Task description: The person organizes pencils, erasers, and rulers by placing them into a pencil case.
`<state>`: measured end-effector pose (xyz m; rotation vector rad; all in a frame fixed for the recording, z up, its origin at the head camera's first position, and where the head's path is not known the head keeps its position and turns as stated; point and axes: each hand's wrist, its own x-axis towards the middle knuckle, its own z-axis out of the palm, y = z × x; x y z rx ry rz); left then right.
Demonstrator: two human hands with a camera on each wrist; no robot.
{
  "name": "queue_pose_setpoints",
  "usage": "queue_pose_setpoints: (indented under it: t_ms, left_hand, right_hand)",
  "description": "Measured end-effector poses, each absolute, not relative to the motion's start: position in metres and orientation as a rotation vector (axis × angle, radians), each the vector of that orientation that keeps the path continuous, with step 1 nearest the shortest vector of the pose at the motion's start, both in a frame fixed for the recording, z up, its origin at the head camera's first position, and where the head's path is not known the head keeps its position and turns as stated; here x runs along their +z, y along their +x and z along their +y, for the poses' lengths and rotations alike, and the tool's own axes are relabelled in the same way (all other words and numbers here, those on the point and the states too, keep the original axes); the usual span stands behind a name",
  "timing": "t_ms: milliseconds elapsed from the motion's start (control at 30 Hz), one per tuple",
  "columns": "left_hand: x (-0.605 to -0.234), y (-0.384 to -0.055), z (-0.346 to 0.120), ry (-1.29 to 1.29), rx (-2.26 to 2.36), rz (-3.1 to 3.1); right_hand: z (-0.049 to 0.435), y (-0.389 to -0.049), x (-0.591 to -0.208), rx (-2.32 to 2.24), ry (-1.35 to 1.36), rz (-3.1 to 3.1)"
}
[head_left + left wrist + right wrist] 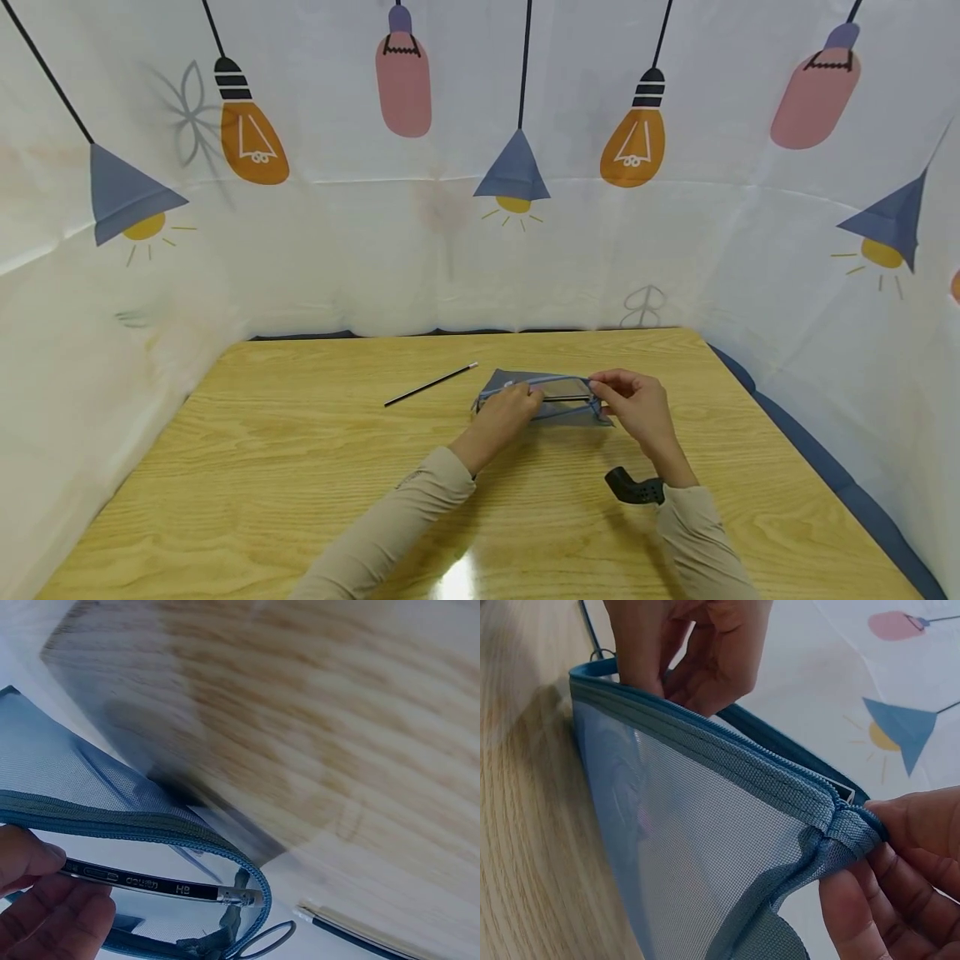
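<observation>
Head view shows a person with two hands over a blue see-through pouch (564, 388) on the tabletop (247, 467). The pouch sits at the far part of the tabletop, a bit right of the middle. Its zipper (135, 829) is open, so its top makes a long, thin hole.

The left hand (512, 408) is at the left part of the pouch. Its thumb and fingers pinch a black pencil (150, 881). The letters "HB" are on the pencil, and it has a silver band near its right end. This pencil lies along the hole, inside the zipper's loop. Its left end is hidden by the hand.

The right hand (633, 404) pinches the right end of the pouch, with its thumb at the zipper edge and its fingers bent around the corner.

A second pencil (431, 384), also dark, lies on the tabletop to the left of the pouch. It slants, with its pale end far and right, near the pouch.

Both arms have tan sleeves (382, 533). A black gadget (633, 487) sticks out by the right wrist. Behind the far edge hangs a white cloth (360, 250) with blue lamps, orange bulbs and pink bulbs on it.
</observation>
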<state>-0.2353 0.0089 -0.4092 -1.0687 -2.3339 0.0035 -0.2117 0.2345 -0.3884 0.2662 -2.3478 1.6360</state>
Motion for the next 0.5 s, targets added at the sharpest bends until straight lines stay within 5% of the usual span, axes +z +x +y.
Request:
queue_pose_setpoints:
  t_ms: [500]
  left_hand:
    - [-0.4091, -0.234, 0.0103, -1.047, 0.088, -2.381]
  right_hand:
    - [0.2331, -0.2128, -0.389, 1.474, 0.289, -2.343]
